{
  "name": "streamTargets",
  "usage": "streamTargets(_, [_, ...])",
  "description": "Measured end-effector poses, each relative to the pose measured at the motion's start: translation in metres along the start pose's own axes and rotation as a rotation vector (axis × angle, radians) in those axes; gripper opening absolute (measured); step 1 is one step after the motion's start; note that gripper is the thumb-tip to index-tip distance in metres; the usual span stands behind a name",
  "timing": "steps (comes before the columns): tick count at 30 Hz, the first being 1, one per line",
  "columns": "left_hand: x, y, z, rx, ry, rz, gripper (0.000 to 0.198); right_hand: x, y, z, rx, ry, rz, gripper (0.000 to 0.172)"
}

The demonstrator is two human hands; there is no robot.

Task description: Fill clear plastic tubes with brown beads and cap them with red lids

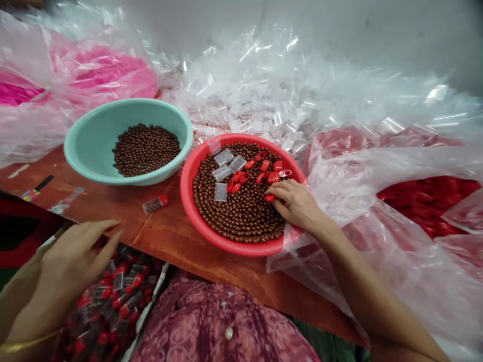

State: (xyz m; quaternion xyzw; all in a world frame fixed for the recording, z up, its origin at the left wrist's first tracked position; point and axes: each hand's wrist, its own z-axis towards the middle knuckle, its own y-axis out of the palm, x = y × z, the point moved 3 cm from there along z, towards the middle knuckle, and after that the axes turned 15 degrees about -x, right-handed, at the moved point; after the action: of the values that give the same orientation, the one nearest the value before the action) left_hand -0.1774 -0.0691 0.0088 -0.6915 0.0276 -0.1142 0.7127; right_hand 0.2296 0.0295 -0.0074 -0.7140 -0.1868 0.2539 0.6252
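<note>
My right hand (292,203) is at the right side of a red basin (245,248), its fingertips pinched on a small red cap (269,198). Brown beads (241,216) fill the basin. On top of them lie several loose red caps (236,187) and small clear plastic containers (221,192). My left hand (71,254), slightly blurred, hovers over a box (151,296) full of red-capped containers (130,281). Its fingers are stretched out, thumb apart, with nothing seen between them. One filled container with a red cap (155,204) lies on the table between the basins.
A teal basin (88,146) with brown beads stands at the left on the brown table (211,266). Clear containers (260,105) are heaped behind. Plastic bags hold pink pieces (105,70) at back left and red pieces (426,203) at right. The right bag's film overlaps the red basin's edge.
</note>
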Motion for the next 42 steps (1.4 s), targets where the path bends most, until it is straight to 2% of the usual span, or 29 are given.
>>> streamTargets(2, [0.049, -0.019, 0.045, 0.038, 0.307, 0.129, 0.02, -0.001, 0.0, 0.0, 0.033, 0.008, 0.034, 0.025])
streamTargets(3, [0.072, -0.023, 0.067, 0.004, 0.455, 0.171, 0.024, -0.001, 0.0, -0.001, 0.032, 0.018, 0.058, 0.024])
streamTargets(4, [0.093, -0.023, 0.088, -0.016, 0.6, 0.205, 0.025, 0.0, 0.0, -0.002, 0.028, 0.032, 0.089, 0.023])
streamTargets(6, [0.125, -0.012, 0.128, -0.16, 0.818, 0.253, 0.022, 0.001, 0.0, -0.004, 0.035, 0.07, 0.165, 0.022])
streamTargets(9, [0.151, 0.015, 0.169, -0.327, 0.999, 0.251, 0.019, 0.003, -0.002, -0.007, 0.077, 0.123, 0.294, 0.022])
streamTargets(12, [0.161, 0.038, 0.181, -0.43, 1.078, 0.298, 0.018, 0.003, -0.004, -0.008, 0.106, 0.141, 0.394, 0.023])
streamTargets(15, [0.17, 0.052, 0.173, -0.465, 1.044, 0.346, 0.024, 0.003, -0.005, -0.008, 0.118, 0.14, 0.453, 0.023])
streamTargets(19, [0.19, 0.063, 0.164, -0.545, 0.927, 0.434, 0.027, 0.004, -0.003, -0.01, 0.139, 0.149, 0.472, 0.023])
streamTargets(23, [0.208, 0.068, 0.174, -0.632, 0.746, 0.309, 0.024, 0.005, -0.002, -0.011, 0.179, 0.145, 0.501, 0.023])
streamTargets(25, [0.212, 0.07, 0.18, -0.656, 0.635, 0.153, 0.019, 0.006, -0.003, -0.011, 0.229, 0.128, 0.529, 0.022])
streamTargets(28, [0.212, 0.076, 0.187, -0.712, 0.514, -0.116, 0.013, 0.008, -0.004, -0.013, 0.388, 0.128, 0.562, 0.017])
streamTargets(31, [0.212, 0.08, 0.191, -0.774, 0.503, -0.301, 0.017, 0.014, -0.002, -0.017, 0.566, 0.22, 0.626, 0.016])
streamTargets(34, [0.208, 0.076, 0.191, -0.846, 0.491, -0.695, 0.022, 0.018, 0.002, -0.02, 0.639, 0.304, 0.787, 0.017])
streamTargets(37, [0.199, 0.062, 0.184, -0.859, 0.509, -1.099, 0.021, 0.016, 0.002, -0.02, 0.601, 0.371, 1.022, 0.022])
streamTargets(39, [0.191, 0.053, 0.175, -0.901, 0.513, -1.278, 0.023, 0.009, -0.003, -0.019, 0.514, 0.395, 1.182, 0.029])
streamTargets(42, [0.181, 0.042, 0.159, -0.945, 0.483, -1.473, 0.03, -0.006, -0.011, -0.015, 0.397, 0.354, 1.379, 0.037])
